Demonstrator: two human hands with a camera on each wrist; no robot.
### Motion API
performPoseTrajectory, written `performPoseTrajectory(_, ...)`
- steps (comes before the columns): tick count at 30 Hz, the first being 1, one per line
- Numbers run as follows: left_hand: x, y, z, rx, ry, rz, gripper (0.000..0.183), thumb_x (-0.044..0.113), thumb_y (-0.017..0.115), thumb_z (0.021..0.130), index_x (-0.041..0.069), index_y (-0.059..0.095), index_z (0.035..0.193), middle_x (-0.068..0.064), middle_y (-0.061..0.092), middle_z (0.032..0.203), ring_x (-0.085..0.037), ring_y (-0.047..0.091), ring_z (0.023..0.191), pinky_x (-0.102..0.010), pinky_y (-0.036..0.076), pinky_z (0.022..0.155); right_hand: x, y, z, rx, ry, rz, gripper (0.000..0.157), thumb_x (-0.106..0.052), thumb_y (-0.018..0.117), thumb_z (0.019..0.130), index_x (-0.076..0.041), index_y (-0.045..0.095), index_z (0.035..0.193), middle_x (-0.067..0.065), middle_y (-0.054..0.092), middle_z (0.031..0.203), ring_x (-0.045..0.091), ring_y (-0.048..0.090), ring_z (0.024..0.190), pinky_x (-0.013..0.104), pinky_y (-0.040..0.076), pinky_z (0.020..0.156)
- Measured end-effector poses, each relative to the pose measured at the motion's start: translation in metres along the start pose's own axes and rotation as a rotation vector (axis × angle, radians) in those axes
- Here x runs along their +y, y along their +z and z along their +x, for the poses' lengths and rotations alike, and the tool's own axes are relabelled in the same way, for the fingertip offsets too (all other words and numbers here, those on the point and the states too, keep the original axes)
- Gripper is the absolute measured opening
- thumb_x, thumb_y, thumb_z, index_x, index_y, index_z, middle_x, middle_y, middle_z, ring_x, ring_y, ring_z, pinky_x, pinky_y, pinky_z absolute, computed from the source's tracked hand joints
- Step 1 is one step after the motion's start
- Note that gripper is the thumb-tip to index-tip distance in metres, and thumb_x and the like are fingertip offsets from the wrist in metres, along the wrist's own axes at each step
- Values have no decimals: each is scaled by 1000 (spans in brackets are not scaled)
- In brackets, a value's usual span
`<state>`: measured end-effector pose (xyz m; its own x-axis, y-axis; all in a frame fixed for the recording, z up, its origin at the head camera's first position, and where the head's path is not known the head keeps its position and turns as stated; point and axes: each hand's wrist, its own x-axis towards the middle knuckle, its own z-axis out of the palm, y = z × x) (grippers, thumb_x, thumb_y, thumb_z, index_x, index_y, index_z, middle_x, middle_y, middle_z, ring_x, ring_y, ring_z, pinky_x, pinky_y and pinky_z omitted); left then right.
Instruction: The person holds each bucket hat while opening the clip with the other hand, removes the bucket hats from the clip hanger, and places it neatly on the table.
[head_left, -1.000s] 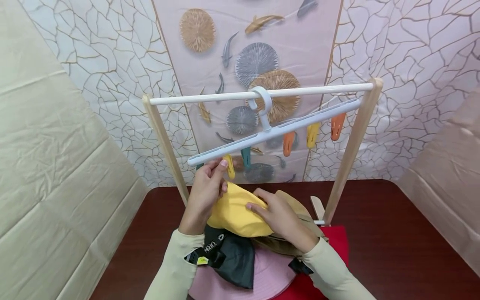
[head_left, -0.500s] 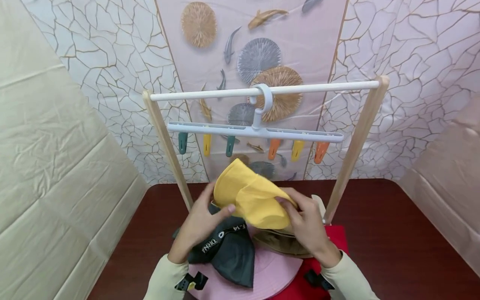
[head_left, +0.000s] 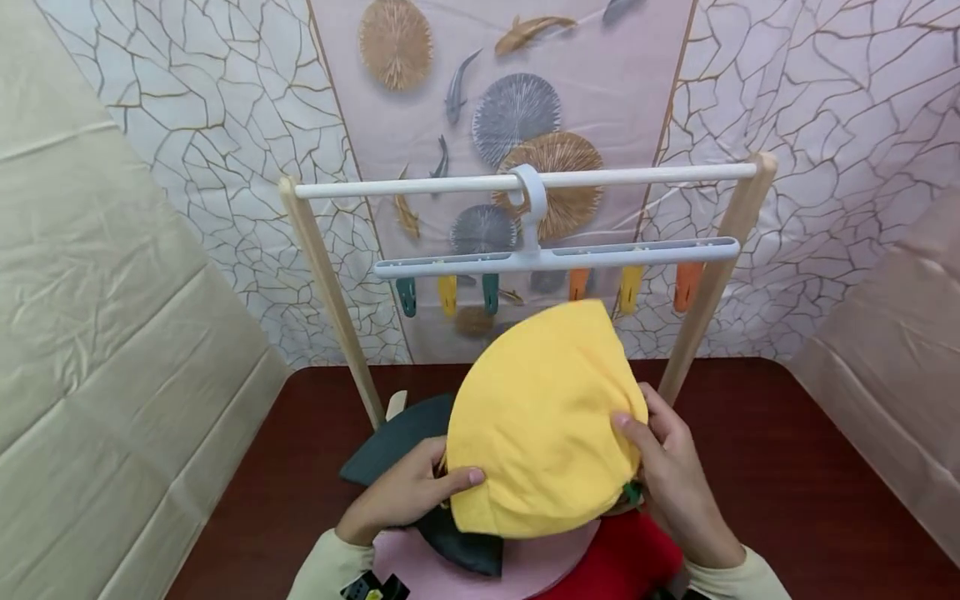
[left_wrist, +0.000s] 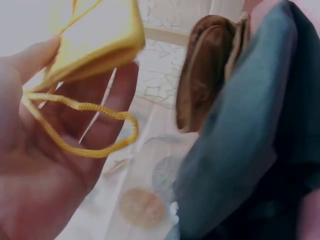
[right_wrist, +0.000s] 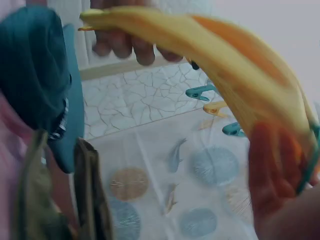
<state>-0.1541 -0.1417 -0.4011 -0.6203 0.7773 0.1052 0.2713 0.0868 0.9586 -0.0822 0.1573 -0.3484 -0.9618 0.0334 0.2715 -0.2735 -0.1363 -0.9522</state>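
A yellow fabric hat (head_left: 547, 417), folded flat into a fan shape, is held up in front of the hanger. My left hand (head_left: 408, 492) pinches its lower left edge, thumb on the near face. My right hand (head_left: 675, 475) pinches the right edge in the same way. In the left wrist view a yellow cord loop (left_wrist: 90, 150) dangles beside the palm. A green cord (right_wrist: 310, 160) hangs by the right hand in the right wrist view. Below the hat lie a dark teal hat (head_left: 397, 433) and a pink brimmed hat (head_left: 555, 554), both partly covered.
A pale blue hanger (head_left: 465, 265) with several coloured clips, such as an orange clip (head_left: 687, 286), hangs from the white rod (head_left: 420, 187) of a wooden rack (head_left: 330, 292). Red fabric (head_left: 630, 558) lies at the front. A brown hat (left_wrist: 205, 70) shows in the left wrist view.
My left hand has left the yellow clip and now grips the hat. The yellow hat has come up and nearer, turned to show a broad face. The hanger has swung from tilted to nearly level.
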Motion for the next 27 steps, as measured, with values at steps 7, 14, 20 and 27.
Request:
performPoseTrajectory(7, 5, -24, -7, -146, -42, -50, 30, 21, 49, 106, 9, 51, 133, -13, 73, 93, -32, 73, 79, -41, 59, 76, 12, -24, 12, -136, 403, -50, 73, -51, 42, 104, -6, 17, 155, 6, 63, 111, 7, 63, 83, 21, 51, 72)
performPoseTrajectory(14, 3, -53, 7, 203, -327, -60, 47, 28, 63, 99, 6, 42, 135, -18, 70, 100, -26, 69, 70, -35, 56, 56, 39, -37, 60, -174, 443, -387, 61, -45, 55, 101, 2, 46, 138, 7, 69, 89, 18, 69, 73, 38, 59, 68)
performPoseTrajectory(20, 9, -67, 26, 430, -367, 258, 40, 12, 67, 95, 5, 52, 132, -18, 65, 105, -20, 64, 66, -41, 58, 59, 53, -26, 94, -258, 385, -753, 37, -32, 60, 100, 0, 62, 120, 9, 66, 78, 19, 63, 61, 37, 56, 59)
performPoseTrajectory(27, 5, -67, 61, 432, -385, 890, 20, 5, 59, 95, 8, 70, 112, -11, 68, 102, -24, 61, 69, -36, 51, 61, 67, -9, 118, -400, 419, -906, 20, -27, 66, 97, -7, 66, 96, 11, 62, 65, 17, 54, 51, 28, 44, 49)
